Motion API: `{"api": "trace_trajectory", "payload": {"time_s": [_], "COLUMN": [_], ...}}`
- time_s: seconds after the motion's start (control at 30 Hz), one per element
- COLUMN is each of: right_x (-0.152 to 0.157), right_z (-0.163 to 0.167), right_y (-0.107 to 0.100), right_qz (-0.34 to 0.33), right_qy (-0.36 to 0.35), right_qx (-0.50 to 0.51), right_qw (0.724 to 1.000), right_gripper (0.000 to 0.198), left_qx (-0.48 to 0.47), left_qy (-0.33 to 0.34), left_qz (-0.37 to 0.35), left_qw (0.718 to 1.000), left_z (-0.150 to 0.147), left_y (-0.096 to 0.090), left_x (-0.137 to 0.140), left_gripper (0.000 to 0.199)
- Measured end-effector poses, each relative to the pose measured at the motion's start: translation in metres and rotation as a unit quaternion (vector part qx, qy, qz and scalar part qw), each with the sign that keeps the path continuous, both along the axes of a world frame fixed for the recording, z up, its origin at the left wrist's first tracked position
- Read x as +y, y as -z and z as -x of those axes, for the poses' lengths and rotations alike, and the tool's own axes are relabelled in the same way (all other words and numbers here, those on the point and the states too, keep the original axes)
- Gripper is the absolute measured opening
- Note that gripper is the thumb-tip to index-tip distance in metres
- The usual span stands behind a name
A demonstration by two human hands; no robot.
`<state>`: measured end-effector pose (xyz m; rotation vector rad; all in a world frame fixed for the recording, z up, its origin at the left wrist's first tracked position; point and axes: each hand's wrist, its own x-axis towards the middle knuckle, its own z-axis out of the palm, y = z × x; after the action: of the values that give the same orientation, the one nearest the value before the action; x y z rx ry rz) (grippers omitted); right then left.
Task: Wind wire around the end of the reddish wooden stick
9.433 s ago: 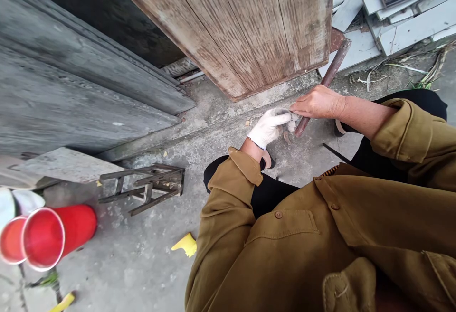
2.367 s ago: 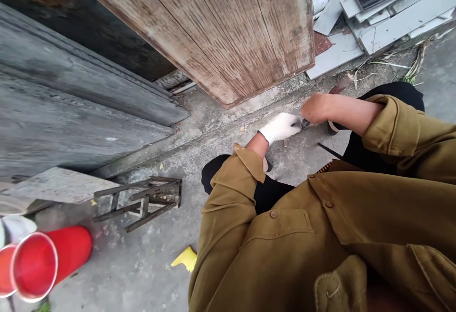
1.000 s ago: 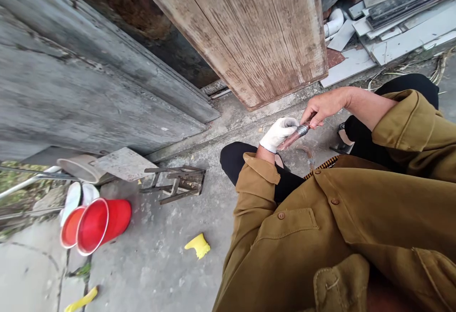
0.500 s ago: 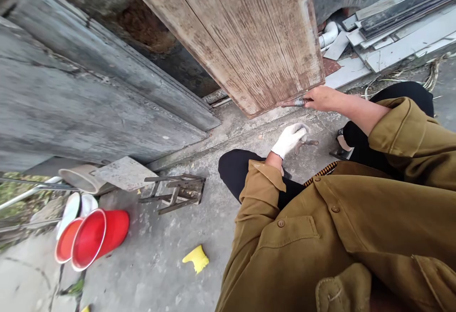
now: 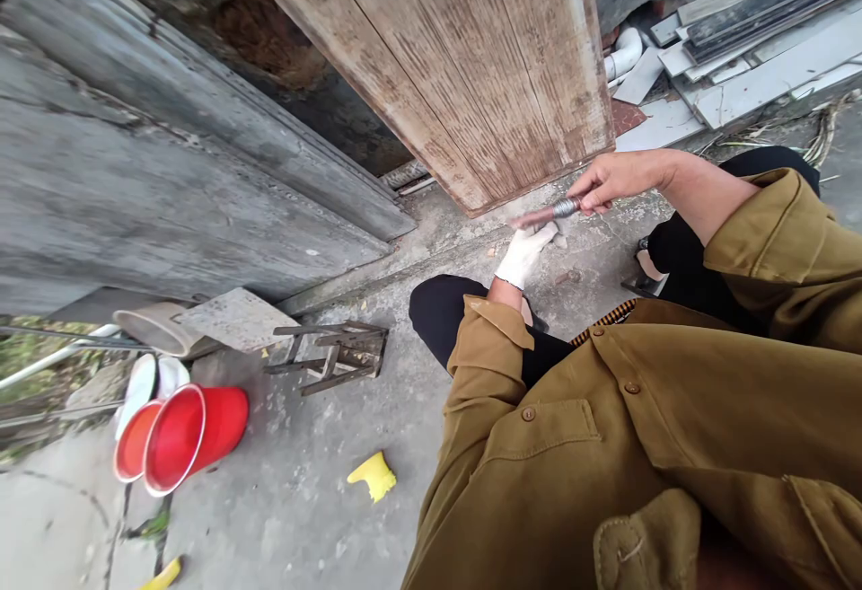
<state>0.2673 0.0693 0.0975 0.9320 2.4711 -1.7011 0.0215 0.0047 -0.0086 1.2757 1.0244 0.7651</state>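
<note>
My right hand (image 5: 602, 181), bare, grips a brush (image 5: 564, 206) with a silver, ribbed-looking middle and a reddish-brown end, blurred by motion. The brush points left, over my left hand (image 5: 525, 253). That hand wears a white glove, its fingers curled and greyish at the tips; what they close on, if anything, is hidden. Just beyond both hands is the lower edge of a worn brown plank door panel (image 5: 485, 78), standing tilted against the wall. Below the hands, a small brown piece (image 5: 567, 277) lies on the concrete.
To the left lean large grey boards (image 5: 202, 186). A small wooden stool (image 5: 343, 356) lies near red buckets (image 5: 225, 424). A yellow scrap (image 5: 374, 476) is on the ground. Tiles and strips (image 5: 747, 78) are stacked at right beside a white pipe (image 5: 626, 53).
My right hand has drawn the brush away from the panel's lower edge, down towards my left hand. My left hand has shifted slightly left and up, away from the brown piece.
</note>
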Motion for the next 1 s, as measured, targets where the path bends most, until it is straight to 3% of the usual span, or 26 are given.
{"api": "trace_trajectory", "payload": {"time_s": [0.13,0.23,0.43,0.5,0.57,0.63,0.67,0.73,0.8,0.87,1.0], "right_x": [-0.001,0.003,0.011,0.007,0.003,0.001,0.001,0.003,0.005,0.004,-0.002], "right_z": [0.009,0.015,0.018,0.017,0.015,0.011,0.009,0.005,0.006,0.011,0.029], "right_y": [-0.004,-0.002,0.013,0.017,0.015,0.009,0.005,0.000,-0.001,0.002,0.013], "right_qz": [-0.073,-0.140,-0.236,-0.191,-0.055,0.077,0.103,0.061,-0.021,-0.062,-0.137], "right_qy": [0.150,0.213,0.168,0.081,-0.069,-0.190,-0.203,-0.133,-0.013,0.068,0.156], "right_qx": [0.038,-0.058,-0.206,-0.258,-0.291,-0.228,-0.171,-0.070,-0.024,-0.008,-0.031], "right_qw": [0.985,0.965,0.934,0.944,0.953,0.952,0.959,0.987,0.999,0.996,0.978], "right_gripper": [0.043,0.042,0.026,0.015,0.012,0.020,0.026,0.036,0.038,0.038,0.038], "left_qx": [-0.012,0.003,0.007,0.017,0.026,0.033,0.038,0.043,0.042,0.042,0.056], "left_qy": [0.060,0.113,0.141,0.142,0.136,0.122,0.100,0.030,-0.016,-0.013,0.045], "left_qz": [0.000,0.008,0.006,0.005,0.005,0.002,-0.001,-0.011,-0.019,-0.015,0.034], "left_qw": [0.998,0.994,0.990,0.990,0.990,0.992,0.994,0.999,0.999,0.999,0.997], "left_z": [-0.005,-0.007,0.001,0.003,0.004,0.004,0.005,0.004,0.002,-0.003,-0.010], "left_y": [0.002,-0.006,-0.026,-0.028,-0.027,-0.025,-0.023,-0.018,-0.012,-0.005,-0.001], "left_x": [-0.003,-0.010,-0.014,-0.013,-0.012,-0.009,-0.008,-0.004,-0.002,-0.002,-0.006], "left_gripper": [0.041,0.045,0.045,0.044,0.043,0.042,0.041,0.038,0.032,0.025,0.018]}}
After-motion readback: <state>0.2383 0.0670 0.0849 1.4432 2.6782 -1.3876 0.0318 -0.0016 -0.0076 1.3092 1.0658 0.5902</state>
